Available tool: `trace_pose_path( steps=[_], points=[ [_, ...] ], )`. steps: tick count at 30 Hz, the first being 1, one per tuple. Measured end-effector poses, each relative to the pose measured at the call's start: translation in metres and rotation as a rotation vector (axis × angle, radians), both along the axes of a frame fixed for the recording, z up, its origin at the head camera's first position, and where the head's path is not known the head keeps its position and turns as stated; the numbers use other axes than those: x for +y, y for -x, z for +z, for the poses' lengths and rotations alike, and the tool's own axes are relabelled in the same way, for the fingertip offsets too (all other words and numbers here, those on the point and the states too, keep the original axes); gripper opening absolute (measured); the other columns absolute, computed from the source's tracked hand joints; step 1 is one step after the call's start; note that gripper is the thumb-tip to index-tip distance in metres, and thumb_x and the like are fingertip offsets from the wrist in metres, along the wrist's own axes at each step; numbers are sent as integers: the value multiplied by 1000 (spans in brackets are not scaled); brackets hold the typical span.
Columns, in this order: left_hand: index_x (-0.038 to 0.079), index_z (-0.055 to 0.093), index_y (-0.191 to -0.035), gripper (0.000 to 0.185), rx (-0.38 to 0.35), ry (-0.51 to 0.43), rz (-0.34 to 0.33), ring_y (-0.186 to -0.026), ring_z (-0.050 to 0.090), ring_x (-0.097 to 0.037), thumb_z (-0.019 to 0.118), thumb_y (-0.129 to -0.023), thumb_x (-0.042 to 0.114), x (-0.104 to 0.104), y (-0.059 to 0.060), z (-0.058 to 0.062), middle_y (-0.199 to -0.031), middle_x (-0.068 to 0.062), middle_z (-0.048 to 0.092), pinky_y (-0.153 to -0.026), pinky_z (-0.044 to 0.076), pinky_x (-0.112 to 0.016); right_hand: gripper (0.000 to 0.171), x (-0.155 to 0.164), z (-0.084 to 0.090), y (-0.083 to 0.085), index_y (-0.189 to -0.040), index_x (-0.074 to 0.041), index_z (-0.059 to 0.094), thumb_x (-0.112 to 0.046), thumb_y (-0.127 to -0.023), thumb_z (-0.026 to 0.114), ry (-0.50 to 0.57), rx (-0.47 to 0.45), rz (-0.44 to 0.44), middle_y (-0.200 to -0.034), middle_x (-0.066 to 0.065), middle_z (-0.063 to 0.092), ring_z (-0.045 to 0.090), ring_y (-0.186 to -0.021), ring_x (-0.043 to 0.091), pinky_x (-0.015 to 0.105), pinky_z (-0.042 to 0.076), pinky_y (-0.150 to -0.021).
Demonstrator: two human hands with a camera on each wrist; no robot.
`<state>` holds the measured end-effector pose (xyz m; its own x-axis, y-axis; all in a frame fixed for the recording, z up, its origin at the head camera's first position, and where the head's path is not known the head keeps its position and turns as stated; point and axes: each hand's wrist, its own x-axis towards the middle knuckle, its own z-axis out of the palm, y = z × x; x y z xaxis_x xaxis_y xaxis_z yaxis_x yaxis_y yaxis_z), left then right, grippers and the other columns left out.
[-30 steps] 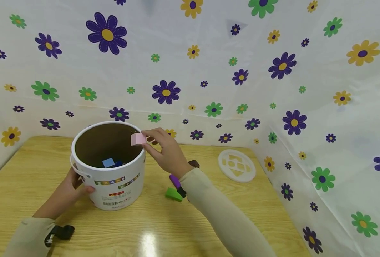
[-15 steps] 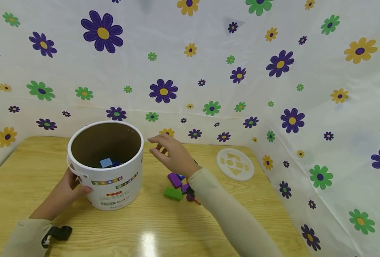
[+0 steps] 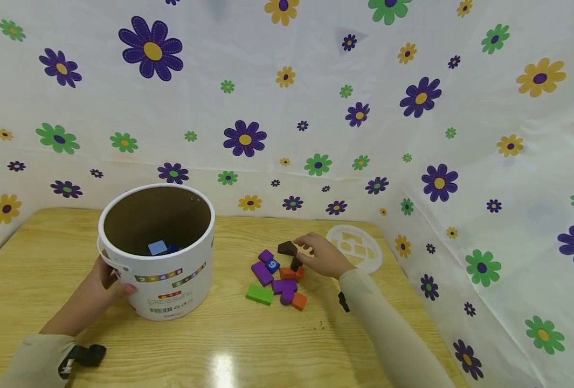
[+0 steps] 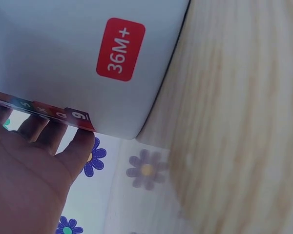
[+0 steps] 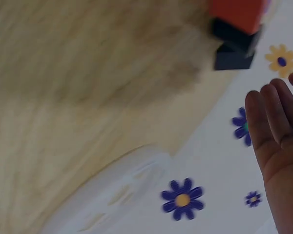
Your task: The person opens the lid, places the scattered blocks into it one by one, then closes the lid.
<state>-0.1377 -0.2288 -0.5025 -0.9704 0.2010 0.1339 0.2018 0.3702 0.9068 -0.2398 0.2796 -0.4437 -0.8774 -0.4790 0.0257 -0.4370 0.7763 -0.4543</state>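
Note:
My left hand [image 3: 99,291] steadies the white bucket [image 3: 189,283] at its left side, with the thumb on the front and the fingertips against the wall in the left wrist view. Inside the bucket lie a light blue block [image 3: 158,248] and a darker blue one. My right hand [image 3: 325,256] reaches over the right part of the table, its fingers extended beside a dark brown block [image 3: 287,248] and a second dark block [image 3: 296,263]. In the right wrist view these fingers [image 5: 278,122] show bare, apart from the dark blocks.
Purple blocks [image 3: 262,274], orange blocks [image 3: 298,301], a blue numbered block [image 3: 272,265] and a green block [image 3: 260,294] lie clustered right of the bucket. A white disc with cut-out shapes [image 3: 371,258] lies behind my right hand. Flower-patterned cloth [image 3: 267,70] borders the wooden table [image 3: 267,345].
The pink block that my right hand pinched at the bucket's rim has left the fingers and is out of sight. That hand has moved right to the loose blocks. My left hand stays at the bucket.

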Motion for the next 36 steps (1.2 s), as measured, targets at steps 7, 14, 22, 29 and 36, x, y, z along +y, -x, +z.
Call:
trace_pose_path(
  steps=[7, 14, 22, 29, 36],
  points=[
    [42, -4, -163, 90, 14, -7, 3, -146, 20, -46, 63, -104, 36, 0, 1, 0, -165, -18, 15, -113, 28, -13, 37, 17, -15, 1, -132, -6, 67, -30, -103, 67, -12, -11, -19, -123, 10, 69, 65, -106, 21, 42, 56, -95],
    [40, -4, -163, 88, 0, -5, 10, -147, 18, -50, 63, -104, 38, 1, -1, 0, -164, -21, 16, -113, 26, -11, 41, 5, -18, 0, -122, -9, 73, -41, -96, 74, -45, 9, -138, -103, 2, 72, 66, -92, 17, 40, 57, -86],
    [41, -3, -162, 87, 2, -6, 6, -146, 19, -47, 62, -105, 37, 0, -1, 0, -163, -19, 18, -102, 26, -4, 43, -1, -20, -3, -118, -14, 71, -49, -93, 75, -89, -14, -239, -93, -2, 70, 63, -82, 15, 39, 57, -78],
    [41, -2, -162, 87, 10, -6, 7, -147, 20, -41, 63, -104, 37, 0, -1, -2, -162, -18, 19, -99, 27, -2, 37, -7, -23, -3, -105, -17, 72, -51, -93, 74, -66, -25, -257, -90, -3, 70, 63, -80, 15, 38, 57, -76],
    [43, -4, -162, 89, -4, -22, 2, -147, 16, -50, 63, -104, 38, 1, -1, 1, -165, -20, 14, -126, 21, -54, 31, -13, -24, -4, -100, -16, 70, -47, -94, 74, -127, -5, -262, -83, -4, 67, 58, -72, 14, 33, 53, -67]
  ],
)
